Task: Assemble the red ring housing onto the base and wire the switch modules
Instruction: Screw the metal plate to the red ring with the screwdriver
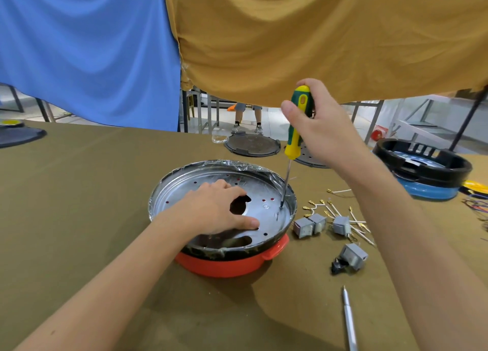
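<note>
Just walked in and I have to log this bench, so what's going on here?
A person is screwing a metal plate onto a red ring housing. The right hand holds a yellow-green screwdriver nearly upright, its tip at the plate's right edge. The left hand lies flat on the plate, steadying it. The grey switch modules and their loose wires lie untouched on the table to the right.

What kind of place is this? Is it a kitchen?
Probably a workshop or small factory, not a kitchen. A screwdriver is working on a metal base, loose switch modules with wires lie on the cloth-covered table, and more black housings wait nearby.
</note>
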Action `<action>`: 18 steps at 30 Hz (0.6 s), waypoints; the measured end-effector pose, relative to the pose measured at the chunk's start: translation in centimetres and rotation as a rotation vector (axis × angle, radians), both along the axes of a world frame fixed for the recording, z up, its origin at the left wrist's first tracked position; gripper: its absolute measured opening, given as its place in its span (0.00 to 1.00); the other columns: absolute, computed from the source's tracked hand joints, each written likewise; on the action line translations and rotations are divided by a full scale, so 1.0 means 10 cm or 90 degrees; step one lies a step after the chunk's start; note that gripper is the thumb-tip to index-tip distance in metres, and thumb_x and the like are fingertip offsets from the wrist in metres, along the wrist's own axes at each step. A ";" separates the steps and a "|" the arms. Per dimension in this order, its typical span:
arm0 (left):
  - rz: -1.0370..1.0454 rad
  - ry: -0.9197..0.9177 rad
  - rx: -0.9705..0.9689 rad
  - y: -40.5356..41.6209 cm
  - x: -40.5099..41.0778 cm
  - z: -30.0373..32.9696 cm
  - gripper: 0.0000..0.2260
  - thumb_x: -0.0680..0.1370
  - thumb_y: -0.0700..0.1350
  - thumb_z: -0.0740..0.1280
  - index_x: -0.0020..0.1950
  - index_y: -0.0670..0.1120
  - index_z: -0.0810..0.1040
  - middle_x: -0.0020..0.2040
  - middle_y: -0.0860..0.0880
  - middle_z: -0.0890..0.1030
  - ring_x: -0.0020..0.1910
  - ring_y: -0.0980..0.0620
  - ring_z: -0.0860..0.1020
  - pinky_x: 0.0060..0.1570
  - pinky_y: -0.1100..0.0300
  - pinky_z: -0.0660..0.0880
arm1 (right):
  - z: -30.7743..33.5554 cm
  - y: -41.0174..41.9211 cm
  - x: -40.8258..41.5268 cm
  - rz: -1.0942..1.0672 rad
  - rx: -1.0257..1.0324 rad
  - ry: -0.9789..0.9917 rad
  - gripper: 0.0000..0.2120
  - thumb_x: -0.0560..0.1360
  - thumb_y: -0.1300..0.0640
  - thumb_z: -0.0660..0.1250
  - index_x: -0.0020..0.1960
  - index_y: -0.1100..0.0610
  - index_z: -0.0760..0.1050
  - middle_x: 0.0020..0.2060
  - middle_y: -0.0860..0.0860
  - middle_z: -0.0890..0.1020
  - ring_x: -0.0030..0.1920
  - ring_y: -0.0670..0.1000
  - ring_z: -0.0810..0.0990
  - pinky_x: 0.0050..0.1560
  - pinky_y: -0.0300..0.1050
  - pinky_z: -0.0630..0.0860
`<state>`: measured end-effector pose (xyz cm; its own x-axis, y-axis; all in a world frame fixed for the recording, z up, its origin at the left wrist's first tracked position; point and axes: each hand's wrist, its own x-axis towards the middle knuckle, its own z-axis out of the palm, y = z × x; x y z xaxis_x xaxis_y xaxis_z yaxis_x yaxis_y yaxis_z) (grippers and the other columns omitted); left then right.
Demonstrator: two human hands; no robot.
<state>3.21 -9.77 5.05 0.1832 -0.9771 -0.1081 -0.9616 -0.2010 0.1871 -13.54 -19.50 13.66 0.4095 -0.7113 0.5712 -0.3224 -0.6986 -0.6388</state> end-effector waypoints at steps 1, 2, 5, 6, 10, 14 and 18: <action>0.000 0.002 0.001 0.00 0.00 0.00 0.36 0.71 0.72 0.62 0.76 0.60 0.61 0.74 0.52 0.64 0.71 0.46 0.64 0.68 0.45 0.67 | 0.03 0.00 -0.03 0.056 0.044 -0.003 0.14 0.82 0.49 0.61 0.67 0.48 0.68 0.45 0.48 0.76 0.47 0.50 0.79 0.50 0.50 0.79; 0.001 0.004 0.003 0.00 0.00 0.00 0.36 0.71 0.72 0.62 0.76 0.60 0.61 0.74 0.52 0.64 0.71 0.47 0.64 0.68 0.45 0.67 | 0.07 0.00 -0.05 0.107 0.073 -0.012 0.13 0.82 0.53 0.61 0.66 0.49 0.69 0.51 0.50 0.78 0.52 0.52 0.80 0.55 0.54 0.80; 0.003 0.004 0.007 -0.01 0.00 -0.01 0.36 0.71 0.72 0.62 0.76 0.60 0.61 0.74 0.53 0.63 0.72 0.47 0.63 0.68 0.46 0.67 | 0.09 0.03 -0.07 0.158 0.084 -0.052 0.12 0.80 0.60 0.66 0.63 0.53 0.73 0.51 0.55 0.80 0.50 0.53 0.84 0.55 0.55 0.81; 0.003 0.005 0.005 -0.01 0.00 -0.01 0.36 0.71 0.72 0.62 0.76 0.60 0.61 0.74 0.52 0.63 0.72 0.47 0.63 0.68 0.46 0.67 | 0.08 0.03 -0.05 0.123 0.070 -0.062 0.12 0.79 0.59 0.67 0.62 0.53 0.74 0.49 0.53 0.81 0.47 0.52 0.85 0.54 0.55 0.81; 0.002 0.004 0.001 -0.01 0.01 -0.01 0.36 0.71 0.73 0.62 0.76 0.60 0.62 0.74 0.52 0.64 0.72 0.47 0.63 0.68 0.45 0.67 | 0.02 0.06 0.04 -0.053 -0.050 -0.053 0.13 0.77 0.51 0.70 0.55 0.53 0.68 0.42 0.45 0.77 0.41 0.44 0.76 0.41 0.42 0.74; 0.007 0.006 0.000 -0.01 0.01 -0.02 0.36 0.70 0.73 0.62 0.75 0.61 0.62 0.74 0.52 0.64 0.71 0.46 0.63 0.68 0.45 0.66 | -0.02 0.08 0.07 -0.038 -0.054 -0.038 0.13 0.80 0.49 0.65 0.57 0.53 0.64 0.41 0.46 0.74 0.38 0.47 0.74 0.36 0.43 0.71; 0.007 0.002 0.004 -0.02 0.02 -0.02 0.37 0.70 0.73 0.62 0.76 0.61 0.62 0.74 0.52 0.63 0.72 0.46 0.63 0.68 0.45 0.66 | 0.05 0.04 -0.01 0.124 0.096 -0.051 0.11 0.83 0.54 0.61 0.64 0.47 0.66 0.50 0.50 0.79 0.49 0.52 0.82 0.53 0.57 0.81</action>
